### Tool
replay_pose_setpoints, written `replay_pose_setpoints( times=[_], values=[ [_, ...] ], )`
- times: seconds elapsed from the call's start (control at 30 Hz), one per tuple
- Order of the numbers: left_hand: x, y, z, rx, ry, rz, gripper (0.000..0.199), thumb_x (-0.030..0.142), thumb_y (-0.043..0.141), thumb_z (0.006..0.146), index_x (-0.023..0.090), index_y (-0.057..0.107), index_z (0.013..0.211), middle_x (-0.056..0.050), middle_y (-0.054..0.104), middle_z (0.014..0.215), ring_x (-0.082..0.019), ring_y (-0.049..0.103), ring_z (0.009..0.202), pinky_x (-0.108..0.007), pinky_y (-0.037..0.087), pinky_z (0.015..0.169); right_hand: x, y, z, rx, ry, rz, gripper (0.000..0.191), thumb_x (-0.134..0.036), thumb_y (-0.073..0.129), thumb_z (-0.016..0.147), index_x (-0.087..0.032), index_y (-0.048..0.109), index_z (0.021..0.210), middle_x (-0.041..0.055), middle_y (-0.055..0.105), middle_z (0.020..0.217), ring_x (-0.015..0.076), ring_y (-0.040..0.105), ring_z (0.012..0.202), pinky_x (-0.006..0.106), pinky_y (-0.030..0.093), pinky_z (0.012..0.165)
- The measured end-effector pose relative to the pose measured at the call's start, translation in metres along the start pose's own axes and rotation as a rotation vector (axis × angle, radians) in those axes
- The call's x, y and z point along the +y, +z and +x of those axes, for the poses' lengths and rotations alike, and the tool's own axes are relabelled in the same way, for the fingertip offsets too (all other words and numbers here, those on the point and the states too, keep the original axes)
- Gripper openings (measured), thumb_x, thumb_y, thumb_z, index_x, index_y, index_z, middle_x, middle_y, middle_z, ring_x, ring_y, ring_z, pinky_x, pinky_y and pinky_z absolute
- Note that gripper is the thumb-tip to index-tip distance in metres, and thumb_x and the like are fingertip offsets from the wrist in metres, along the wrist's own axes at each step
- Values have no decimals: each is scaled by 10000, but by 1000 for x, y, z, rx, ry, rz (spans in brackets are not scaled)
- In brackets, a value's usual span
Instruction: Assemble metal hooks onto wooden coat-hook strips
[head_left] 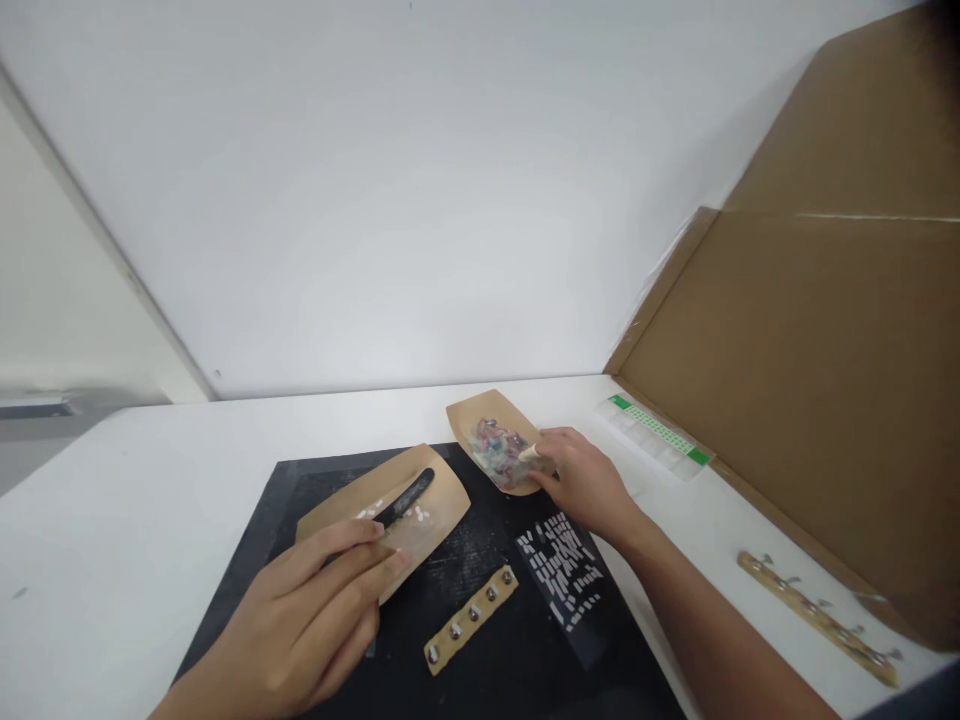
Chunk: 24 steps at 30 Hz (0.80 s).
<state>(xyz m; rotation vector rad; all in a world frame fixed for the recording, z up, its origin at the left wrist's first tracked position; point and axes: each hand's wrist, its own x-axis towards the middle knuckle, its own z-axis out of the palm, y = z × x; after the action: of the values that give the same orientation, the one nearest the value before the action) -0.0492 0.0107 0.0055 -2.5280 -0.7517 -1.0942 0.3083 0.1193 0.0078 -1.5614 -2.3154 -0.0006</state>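
Observation:
My left hand (307,610) is closed around a slim black tool with a rounded end (409,497), its fingers over a brown paper tray (442,480). Small white pieces (420,515) and a clear film lie in that tray, and my thumb is hidden. At the back, my right hand (581,475) reaches over the right edge of a second paper tray (472,408), which contains a tangle of coloured, shiny bits in clear plastic (495,450). The right fingers are bent near a small pale piece; what they pinch is unclear.
A black mat (315,490) bears a wooden strip with several metal knobs (474,613) and a dark sheet of white slips (562,570). To the right lie a green-labelled clear case (660,435), another knobbed strip (817,615) and a tall cardboard box (825,380). A white wall stands behind.

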Motion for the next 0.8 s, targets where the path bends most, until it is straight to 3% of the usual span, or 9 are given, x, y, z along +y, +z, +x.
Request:
replay_pose_setpoints(
  times=[0.33, 0.8],
  values=[
    [-1, 0, 0, -11, 14, 5, 308, 1, 562, 956, 65, 722, 1212, -96, 767, 1082, -253, 626, 1212, -373, 541, 1063, 0, -1, 0, 94, -1, 14, 62, -281, 778, 923, -248, 766, 871, 74, 772, 1152, 269, 666, 1179, 351, 565, 852],
    [-1, 2, -3, -7, -7, 5, 342, 15, 572, 947, 100, 723, 1242, -83, 773, 1095, -249, 648, 1203, -370, 553, 1061, 0, -2, 2, 175, 67, 120, 122, -381, 738, 949, -263, 760, 932, 58, 775, 1091, 281, 681, 1118, 404, 555, 907]
  ],
)
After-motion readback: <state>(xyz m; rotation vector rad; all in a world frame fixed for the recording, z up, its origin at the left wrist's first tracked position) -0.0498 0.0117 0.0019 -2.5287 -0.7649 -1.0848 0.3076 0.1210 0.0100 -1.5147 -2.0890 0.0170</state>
